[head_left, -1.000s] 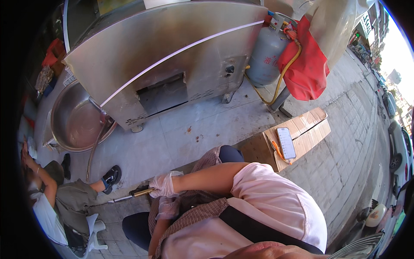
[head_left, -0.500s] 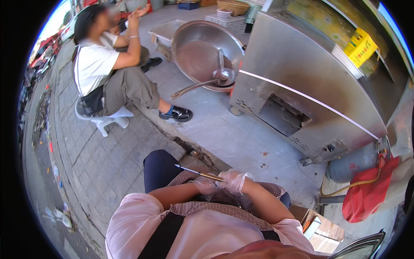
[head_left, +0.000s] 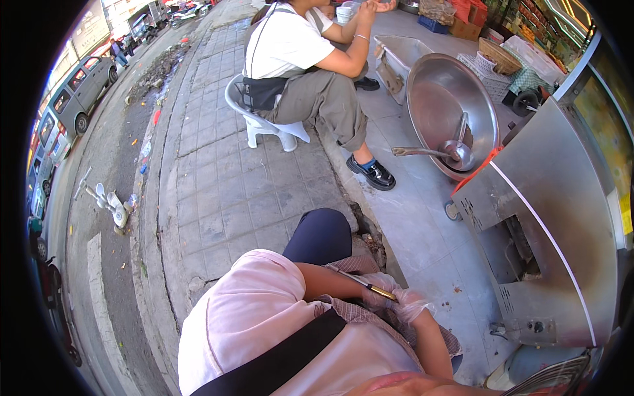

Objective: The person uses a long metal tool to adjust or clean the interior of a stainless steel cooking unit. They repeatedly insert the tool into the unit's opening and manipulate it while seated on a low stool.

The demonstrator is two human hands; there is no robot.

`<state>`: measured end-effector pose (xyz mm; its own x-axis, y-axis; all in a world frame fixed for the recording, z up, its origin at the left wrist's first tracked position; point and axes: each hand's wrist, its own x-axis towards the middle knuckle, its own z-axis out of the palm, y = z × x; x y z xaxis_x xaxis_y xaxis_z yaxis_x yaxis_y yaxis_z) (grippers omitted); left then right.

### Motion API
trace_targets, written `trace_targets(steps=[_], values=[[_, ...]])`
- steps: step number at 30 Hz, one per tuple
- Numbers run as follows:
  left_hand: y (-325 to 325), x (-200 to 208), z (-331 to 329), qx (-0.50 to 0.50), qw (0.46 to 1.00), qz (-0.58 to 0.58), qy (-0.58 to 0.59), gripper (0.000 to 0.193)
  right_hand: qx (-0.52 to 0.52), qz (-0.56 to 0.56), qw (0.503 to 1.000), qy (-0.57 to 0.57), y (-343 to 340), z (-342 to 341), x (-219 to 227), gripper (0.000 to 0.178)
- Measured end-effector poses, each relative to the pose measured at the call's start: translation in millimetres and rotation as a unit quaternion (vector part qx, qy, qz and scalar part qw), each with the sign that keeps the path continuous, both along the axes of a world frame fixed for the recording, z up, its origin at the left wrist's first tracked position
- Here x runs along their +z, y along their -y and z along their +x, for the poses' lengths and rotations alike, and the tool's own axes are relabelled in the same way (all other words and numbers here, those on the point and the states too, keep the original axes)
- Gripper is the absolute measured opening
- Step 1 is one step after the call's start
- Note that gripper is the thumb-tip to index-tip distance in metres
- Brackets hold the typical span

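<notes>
Both of my hands are in clear plastic gloves, close together above my lap. In my right hand (head_left: 412,304) is the handle end of a slender tool (head_left: 381,292). It has a thin pale metal shaft and a gold-and-dark handle; its exact kind I cannot make out. The shaft points away to the left, over my left forearm. My left hand (head_left: 378,284) is beside the right one, under and behind the tool. Its fingers are largely hidden, so what it holds does not show. A brown patterned apron (head_left: 360,315) covers my lap below the hands.
Ahead, a person (head_left: 310,72) sits on a white plastic stool (head_left: 254,132). A large metal basin (head_left: 432,89) holds a ladle (head_left: 422,152). A steel stove cabinet (head_left: 561,198) stands at right. A paving edge with a broken gap (head_left: 371,237) runs beside my knee.
My view has swung left, so the seated person, basin and stove now appear farther right, and more of the street shows. My hands stay together with the tool.
</notes>
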<state>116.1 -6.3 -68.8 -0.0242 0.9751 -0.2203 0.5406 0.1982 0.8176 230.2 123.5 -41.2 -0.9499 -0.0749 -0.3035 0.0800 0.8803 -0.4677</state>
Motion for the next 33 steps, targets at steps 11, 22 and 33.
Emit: trace_targets(steps=[11,22,33], values=[[-9.7,-17.3,2.4,0.192,0.977,0.09,-0.019,0.043,-0.28,-0.283,0.915,-0.074,-3.9,11.7,46.7,0.034],[-21.4,-92.3,6.7,0.132,0.976,0.172,0.033,0.063,-0.138,-0.084,0.986,-0.04,-2.6,7.1,23.2,0.025],[-9.3,-26.6,2.9,0.128,0.99,0.042,-0.046,0.063,-0.219,-0.031,0.975,-0.003,-18.9,3.9,20.0,0.027]])
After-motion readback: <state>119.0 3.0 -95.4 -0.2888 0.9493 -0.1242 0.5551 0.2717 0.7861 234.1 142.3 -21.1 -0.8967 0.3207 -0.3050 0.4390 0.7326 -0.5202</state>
